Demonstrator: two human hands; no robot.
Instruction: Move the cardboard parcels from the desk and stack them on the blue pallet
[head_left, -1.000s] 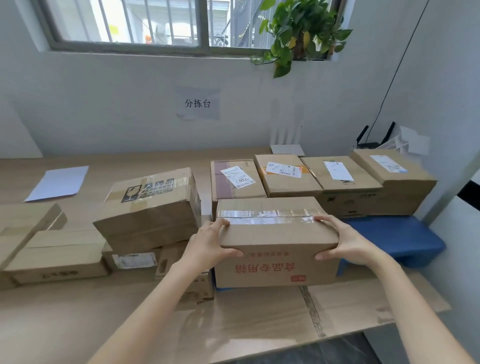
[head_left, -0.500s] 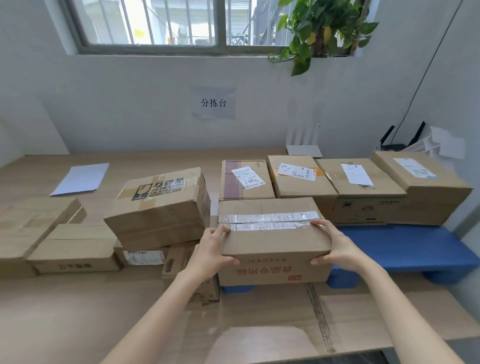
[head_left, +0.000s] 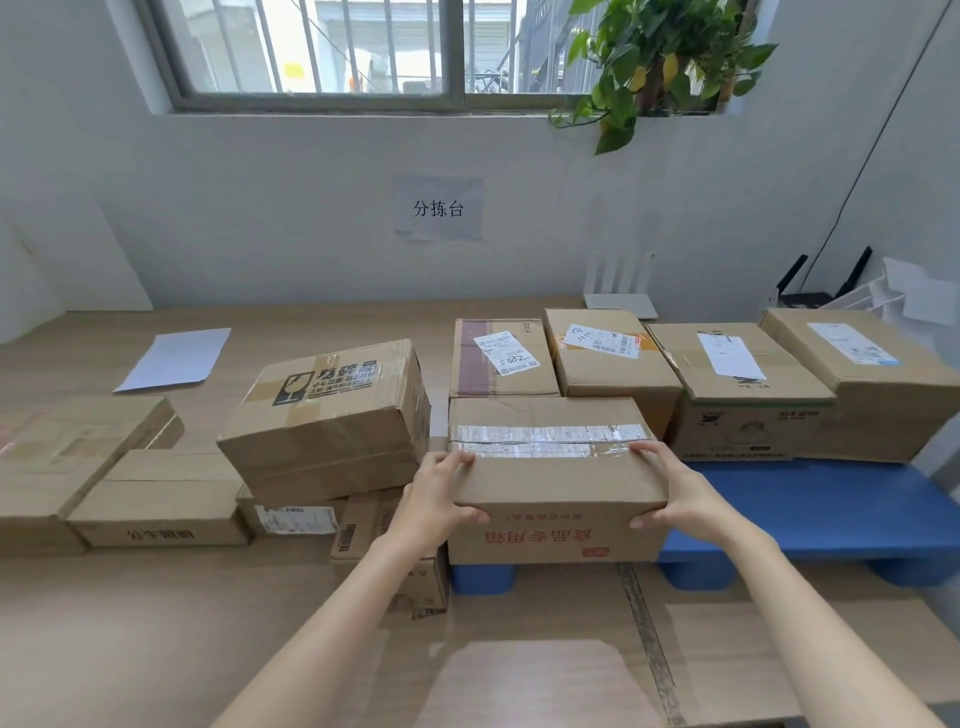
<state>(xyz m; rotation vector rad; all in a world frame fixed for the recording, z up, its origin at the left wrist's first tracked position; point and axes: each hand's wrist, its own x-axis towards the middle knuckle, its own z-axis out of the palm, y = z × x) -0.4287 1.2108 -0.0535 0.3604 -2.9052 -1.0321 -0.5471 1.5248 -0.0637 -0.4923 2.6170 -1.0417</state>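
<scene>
Evidently held the taped cardboard parcel (head_left: 550, 478) by both ends, left hand (head_left: 436, 499) and right hand (head_left: 675, 493) fingers (head_left: 644, 449) curled round it, on the near-left corner of the blue pallet (head_left: 831, 509); seemed stiff, fairly light.

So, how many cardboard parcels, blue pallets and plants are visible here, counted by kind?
Cardboard parcels: 10
Blue pallets: 1
Plants: 1
Total: 12
</scene>
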